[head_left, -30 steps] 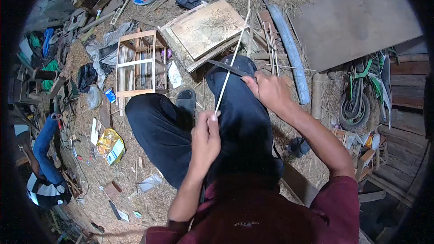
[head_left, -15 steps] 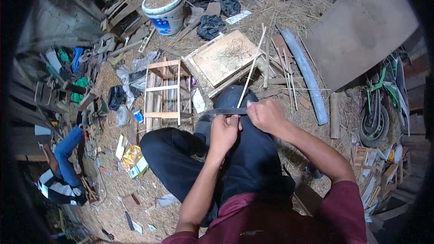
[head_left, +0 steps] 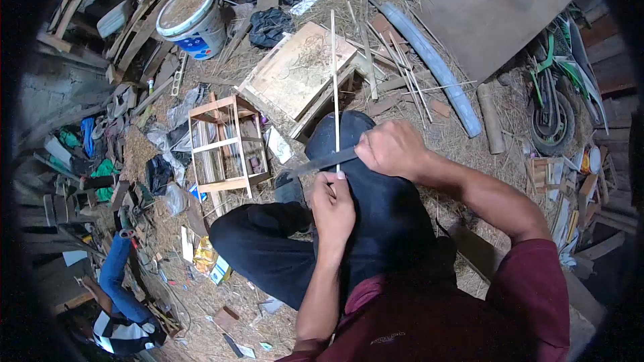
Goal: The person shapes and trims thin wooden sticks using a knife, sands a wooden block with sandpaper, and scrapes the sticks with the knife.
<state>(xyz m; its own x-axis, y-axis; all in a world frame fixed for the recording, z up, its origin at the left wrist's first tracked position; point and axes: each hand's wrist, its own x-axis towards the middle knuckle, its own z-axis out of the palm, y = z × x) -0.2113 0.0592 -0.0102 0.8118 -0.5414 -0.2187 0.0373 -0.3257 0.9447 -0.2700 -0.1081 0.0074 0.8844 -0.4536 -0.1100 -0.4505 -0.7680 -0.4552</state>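
My left hand [head_left: 333, 206] is closed, pinching the lower end of a long thin wooden stick [head_left: 335, 74] above my knee. The stick points away from me, almost straight up the picture. In my right fist [head_left: 390, 150] is a knife [head_left: 320, 163] with a long, dark blade; its handle is hidden by the fingers. The blade lies across the stick just above my left fingertips, slanting down to the left. Whether its edge bites into the wood, I cannot tell.
A small wooden frame [head_left: 231, 142] stands left of my knee, near a wooden box [head_left: 295, 74]. Further back are a white bucket [head_left: 192, 20], a grey-blue pole [head_left: 436, 67] and a large board [head_left: 503, 10]. At lower left sits another person [head_left: 121, 328]. A motorbike wheel [head_left: 553, 121] is at right.
The view has shifted and turned. The stick has swung from leaning right to nearly straight ahead. The blade, level across it before, now slants, its right end higher.
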